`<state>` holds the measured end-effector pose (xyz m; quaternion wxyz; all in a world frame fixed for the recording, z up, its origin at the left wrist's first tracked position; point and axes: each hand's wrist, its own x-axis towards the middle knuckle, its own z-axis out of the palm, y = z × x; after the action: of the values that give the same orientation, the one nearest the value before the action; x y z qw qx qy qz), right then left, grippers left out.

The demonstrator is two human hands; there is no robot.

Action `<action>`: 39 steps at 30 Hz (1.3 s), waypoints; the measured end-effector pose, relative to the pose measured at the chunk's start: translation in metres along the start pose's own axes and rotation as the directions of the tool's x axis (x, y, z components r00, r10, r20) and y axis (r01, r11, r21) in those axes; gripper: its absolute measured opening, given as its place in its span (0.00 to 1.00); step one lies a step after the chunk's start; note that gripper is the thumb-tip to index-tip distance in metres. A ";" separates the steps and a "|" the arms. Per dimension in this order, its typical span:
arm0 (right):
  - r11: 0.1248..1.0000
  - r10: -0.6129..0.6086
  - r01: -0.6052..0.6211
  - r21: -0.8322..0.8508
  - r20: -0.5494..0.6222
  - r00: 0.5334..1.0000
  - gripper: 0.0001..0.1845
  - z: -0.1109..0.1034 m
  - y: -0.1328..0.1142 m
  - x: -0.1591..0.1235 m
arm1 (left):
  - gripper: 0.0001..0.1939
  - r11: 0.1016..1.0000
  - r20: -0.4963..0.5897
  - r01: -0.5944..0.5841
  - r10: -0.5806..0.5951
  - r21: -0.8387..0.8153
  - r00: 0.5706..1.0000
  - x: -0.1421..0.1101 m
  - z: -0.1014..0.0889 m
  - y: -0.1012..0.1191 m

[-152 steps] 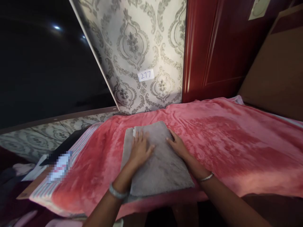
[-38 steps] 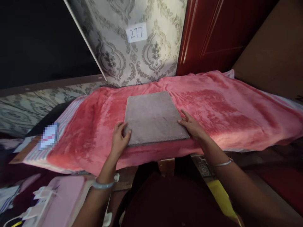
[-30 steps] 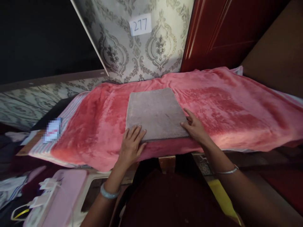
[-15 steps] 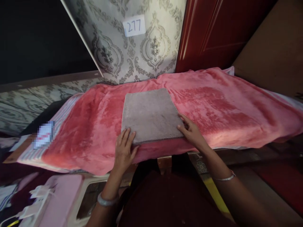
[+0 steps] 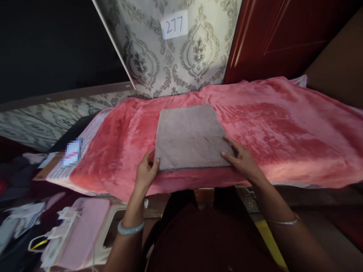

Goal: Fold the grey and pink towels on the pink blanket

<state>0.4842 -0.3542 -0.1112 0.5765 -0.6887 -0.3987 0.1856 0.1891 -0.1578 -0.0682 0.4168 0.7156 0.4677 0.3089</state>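
Left hand [image 5: 146, 172] and right hand [image 5: 241, 156] are set at side edges of the grey cloth [image 5: 190, 138], thumb and fingers parted on each. Cloth is laid flat on pink blanket [image 5: 269, 132]; beyond, paper marked "277" [image 5: 174, 24] is fixed to wallpaper [image 5: 198, 53].

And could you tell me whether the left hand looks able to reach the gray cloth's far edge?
Probably yes, by reaching forward: the left hand is at the near left corner of the gray cloth, and no object shows between it and the far edge.
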 end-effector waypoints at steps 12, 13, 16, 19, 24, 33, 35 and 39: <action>0.851 -0.239 0.189 -0.489 -0.041 0.970 0.30 0.008 0.003 -0.003 | 0.24 0.905 0.050 -0.230 0.227 0.358 0.973 0.004 -0.003 -0.011; 0.815 -0.265 0.204 -0.542 -0.035 0.964 0.29 0.009 -0.003 -0.001 | 0.23 0.873 0.036 -0.265 0.275 0.410 0.961 0.008 -0.004 -0.006; 0.716 -0.321 0.270 -0.644 0.040 0.946 0.31 0.020 -0.029 0.011 | 0.24 0.739 0.035 -0.425 0.480 0.523 0.877 0.017 0.006 0.015; 0.656 -0.306 0.344 -0.671 0.179 0.935 0.34 0.040 -0.050 0.025 | 0.31 0.618 0.153 -0.552 0.577 0.560 0.802 0.020 0.032 0.035; 0.620 -0.105 0.359 -0.698 0.380 0.919 0.35 0.061 -0.046 0.034 | 0.35 0.451 0.355 -0.541 0.435 0.709 0.828 0.014 0.066 0.038; 0.645 -0.039 0.330 -0.689 0.402 0.915 0.35 0.061 -0.042 0.032 | 0.33 0.388 0.362 -0.539 0.442 0.748 0.821 0.017 0.067 0.021; 0.661 -0.023 0.344 -0.667 0.440 0.898 0.34 0.060 -0.048 0.035 | 0.31 0.386 0.348 -0.549 0.477 0.742 0.807 0.017 0.067 0.020; 0.691 -0.039 0.444 -0.571 0.583 0.811 0.31 0.063 -0.061 0.051 | 0.25 0.334 0.379 -0.655 0.605 0.678 0.700 0.010 0.067 0.019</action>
<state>0.4500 -0.2733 -0.0606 0.1683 -0.7108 -0.6712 0.1260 0.2565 -0.1732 -0.0814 -0.0723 0.9524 0.2259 0.1914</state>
